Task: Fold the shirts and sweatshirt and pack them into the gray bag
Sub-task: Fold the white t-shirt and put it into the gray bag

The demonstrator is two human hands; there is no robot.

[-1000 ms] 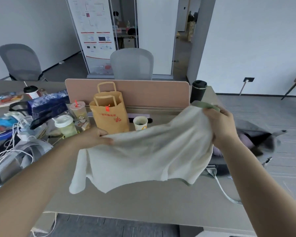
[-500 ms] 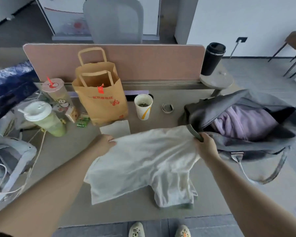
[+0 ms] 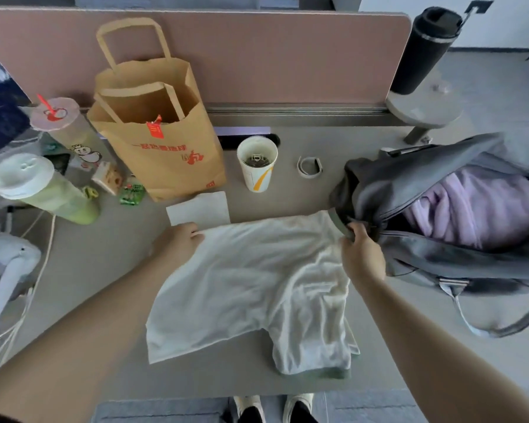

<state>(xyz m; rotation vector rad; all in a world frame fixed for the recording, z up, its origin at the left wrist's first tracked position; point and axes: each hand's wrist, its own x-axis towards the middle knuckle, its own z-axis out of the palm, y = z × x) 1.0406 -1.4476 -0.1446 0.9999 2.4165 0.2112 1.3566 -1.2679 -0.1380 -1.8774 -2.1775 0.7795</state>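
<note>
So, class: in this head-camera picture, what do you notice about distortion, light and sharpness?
Head view: wide-angle lens bows the pink desk partition and stretches the forearms at the corners; soft, dim, even light, no glare or hard shadows; white cotton shirt reasonably sharp, open gray fabric bag slightly soft.

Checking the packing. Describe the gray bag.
The gray bag lies on the table's right end, unzipped and gaping. It looks like soft, slumped fabric, with a strap looped off the near side. A lilac garment sits inside. The shirt's collar and the right hand meet its mouth.
</note>
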